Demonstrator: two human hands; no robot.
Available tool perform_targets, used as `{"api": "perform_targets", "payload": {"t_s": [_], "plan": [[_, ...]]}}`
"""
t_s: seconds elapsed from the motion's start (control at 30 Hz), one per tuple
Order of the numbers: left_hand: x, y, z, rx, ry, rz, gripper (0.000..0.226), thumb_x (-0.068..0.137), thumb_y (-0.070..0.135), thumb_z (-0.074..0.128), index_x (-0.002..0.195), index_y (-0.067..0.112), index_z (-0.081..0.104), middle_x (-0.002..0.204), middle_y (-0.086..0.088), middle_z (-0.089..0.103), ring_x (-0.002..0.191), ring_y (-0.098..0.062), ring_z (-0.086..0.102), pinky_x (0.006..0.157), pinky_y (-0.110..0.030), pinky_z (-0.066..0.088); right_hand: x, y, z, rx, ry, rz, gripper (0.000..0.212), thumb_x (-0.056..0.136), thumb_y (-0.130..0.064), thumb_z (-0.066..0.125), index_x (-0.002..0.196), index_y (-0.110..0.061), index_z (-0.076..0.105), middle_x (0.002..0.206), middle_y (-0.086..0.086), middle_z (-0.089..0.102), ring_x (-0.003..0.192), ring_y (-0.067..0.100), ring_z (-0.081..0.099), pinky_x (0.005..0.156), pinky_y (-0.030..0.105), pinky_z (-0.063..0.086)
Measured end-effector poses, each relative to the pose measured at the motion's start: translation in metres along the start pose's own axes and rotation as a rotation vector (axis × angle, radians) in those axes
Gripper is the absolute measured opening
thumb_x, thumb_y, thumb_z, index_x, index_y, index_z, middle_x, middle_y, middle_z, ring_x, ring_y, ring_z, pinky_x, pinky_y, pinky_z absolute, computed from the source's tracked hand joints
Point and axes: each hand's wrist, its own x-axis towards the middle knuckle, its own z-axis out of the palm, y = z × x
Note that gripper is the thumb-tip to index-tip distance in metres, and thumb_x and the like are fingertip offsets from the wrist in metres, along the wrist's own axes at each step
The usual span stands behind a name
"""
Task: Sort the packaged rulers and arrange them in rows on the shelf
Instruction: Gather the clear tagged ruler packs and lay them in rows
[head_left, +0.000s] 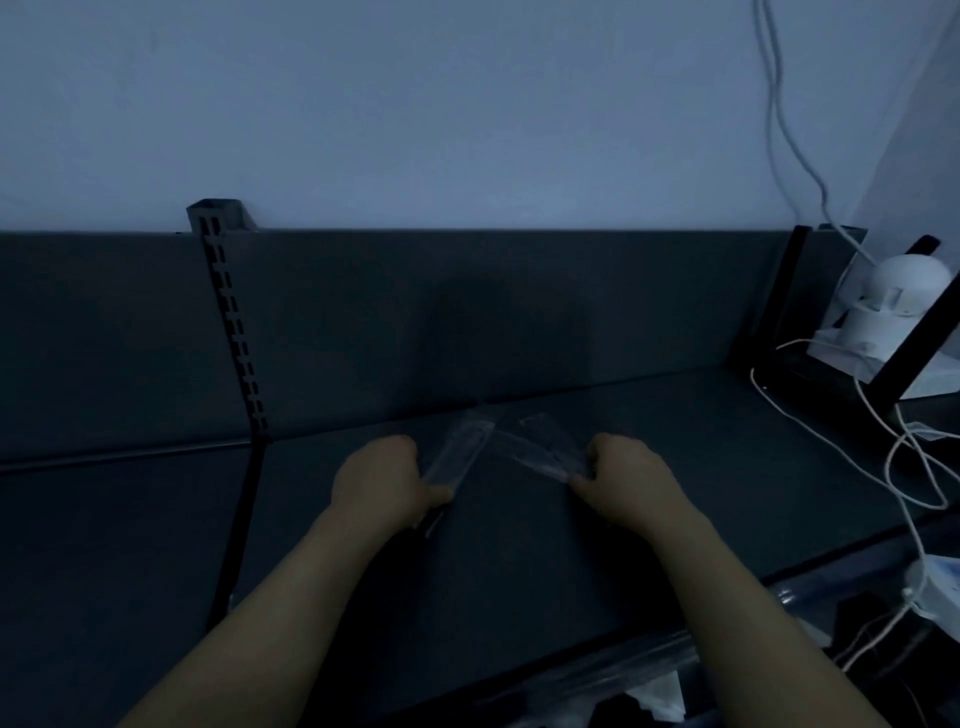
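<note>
The scene is dim. Both my hands reach over a dark shelf. My left hand grips the near end of a clear packaged ruler that points away toward the back panel. My right hand grips another clear packaged ruler, angled up to the left. The far ends of the two packs come close together near the shelf's back edge; whether they touch I cannot tell.
A slotted upright divides the dark back panel at left. At the right stand a white device and white cables trailing over the shelf's right end. Wrapped goods lie below the front edge.
</note>
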Motion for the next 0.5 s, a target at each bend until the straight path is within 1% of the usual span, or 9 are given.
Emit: {"api": "perform_targets", "payload": {"t_s": [0.07,0.1,0.17,0.2,0.27,0.33,0.37,0.43,0.5], "plan": [[0.003,0.01,-0.004,-0.011,-0.114,-0.02,0.033,0.086,0.043,0.06,0.076,0.011,0.053,0.079,-0.003,0.059,0.071,-0.016,0.055,0.052,-0.026,0.039,-0.005,-0.005,-0.004,0.146,-0.089,0.076,0.044,0.082,-0.052,0.061,0.074,-0.009,0.053,0.078,0.008,0.065,0.066,0.02,0.063,0.052,0.025,0.045],[0.004,0.014,-0.006,-0.005,-0.156,-0.018,0.032,0.089,0.04,0.058,0.08,0.009,0.053,0.084,-0.005,0.06,0.072,-0.016,0.055,0.054,-0.025,0.041,-0.007,-0.007,-0.007,0.188,-0.124,0.1,0.045,0.081,-0.052,0.062,0.068,-0.01,0.05,0.072,0.008,0.064,0.062,0.02,0.062,0.051,0.025,0.045],[0.006,0.02,-0.009,0.041,-0.212,-0.012,0.032,0.091,0.036,0.057,0.103,0.006,0.057,0.107,-0.008,0.063,0.09,-0.019,0.059,0.069,-0.026,0.046,-0.008,-0.01,-0.008,0.182,-0.162,0.124,0.041,0.082,-0.044,0.063,0.064,-0.012,0.047,0.065,0.004,0.058,0.06,0.018,0.057,0.049,0.022,0.041],[0.005,0.022,-0.011,0.061,-0.247,-0.015,0.038,0.091,0.035,0.059,0.114,0.005,0.054,0.116,-0.009,0.061,0.098,-0.019,0.058,0.075,-0.026,0.045,-0.008,-0.012,-0.007,0.181,-0.171,0.137,0.038,0.084,-0.04,0.062,0.063,-0.012,0.047,0.064,0.002,0.054,0.058,0.015,0.053,0.048,0.022,0.039],[0.004,0.023,-0.011,0.059,-0.309,-0.013,0.047,0.089,0.035,0.063,0.123,0.005,0.05,0.122,-0.009,0.059,0.105,-0.02,0.058,0.08,-0.026,0.046,-0.009,-0.014,-0.003,0.196,-0.19,0.163,0.032,0.087,-0.036,0.06,0.068,-0.012,0.051,0.069,0.003,0.058,0.061,0.016,0.055,0.055,0.024,0.044],[0.003,0.021,-0.01,0.022,-0.326,-0.005,0.048,0.088,0.035,0.064,0.122,0.005,0.051,0.12,-0.009,0.059,0.104,-0.022,0.058,0.08,-0.027,0.047,-0.011,-0.015,0.003,0.202,-0.161,0.187,0.029,0.089,-0.036,0.056,0.074,-0.011,0.055,0.08,0.006,0.065,0.07,0.019,0.061,0.061,0.026,0.047],[0.001,0.019,-0.009,0.001,-0.323,0.001,0.045,0.088,0.035,0.063,0.121,0.005,0.052,0.117,-0.008,0.059,0.1,-0.021,0.058,0.076,-0.026,0.046,-0.014,-0.015,0.005,0.225,-0.121,0.196,0.03,0.091,-0.037,0.053,0.074,-0.012,0.054,0.08,0.005,0.064,0.071,0.019,0.06,0.059,0.026,0.046],[-0.001,0.011,-0.006,-0.089,-0.263,-0.003,0.037,0.091,0.032,0.059,0.117,0.007,0.053,0.111,-0.007,0.059,0.093,-0.019,0.056,0.069,-0.025,0.043,-0.021,-0.018,0.008,0.368,-0.024,0.187,0.033,0.094,-0.034,0.047,0.067,-0.014,0.048,0.07,0.002,0.058,0.064,0.017,0.056,0.054,0.025,0.042],[-0.005,0.003,-0.005,-0.305,-0.19,-0.034,0.032,0.095,0.031,0.051,0.116,0.006,0.053,0.111,-0.008,0.06,0.092,-0.02,0.057,0.068,-0.026,0.043,-0.026,-0.027,0.008,0.555,0.042,0.143,0.035,0.095,-0.028,0.045,0.064,-0.014,0.043,0.063,0.0,0.05,0.058,0.015,0.05,0.052,0.024,0.039]]}}
